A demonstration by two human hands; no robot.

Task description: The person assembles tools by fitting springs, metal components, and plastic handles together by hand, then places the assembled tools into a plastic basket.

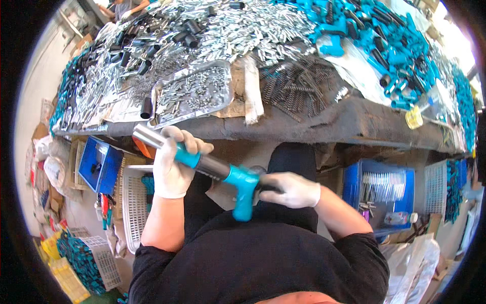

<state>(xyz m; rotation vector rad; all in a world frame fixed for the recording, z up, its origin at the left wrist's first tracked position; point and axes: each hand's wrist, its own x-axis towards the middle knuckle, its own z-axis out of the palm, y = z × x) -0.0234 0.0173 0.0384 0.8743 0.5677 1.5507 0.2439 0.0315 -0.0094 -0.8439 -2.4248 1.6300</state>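
Note:
Across my lap I hold a teal-and-black tool point(239, 178) with a shiny metal tube at its far left end and a teal side grip pointing down. My gloved left hand point(172, 164) is closed around its front part, just behind the metal tube. At the other end, my gloved right hand point(292, 190) grips the black rear part, its fingers curled over it. The glove hides part of that rear end. On the table edge beyond my left hand stands a short black tube point(146, 108).
A cloth-covered table point(334, 121) carries a clear tray point(223, 101) of small metal parts, a heap of dark springs point(298, 86) and teal parts point(331, 45). Blue crates point(349, 187) and a white basket point(132, 213) flank my legs. Another person point(126, 9) sits at far left.

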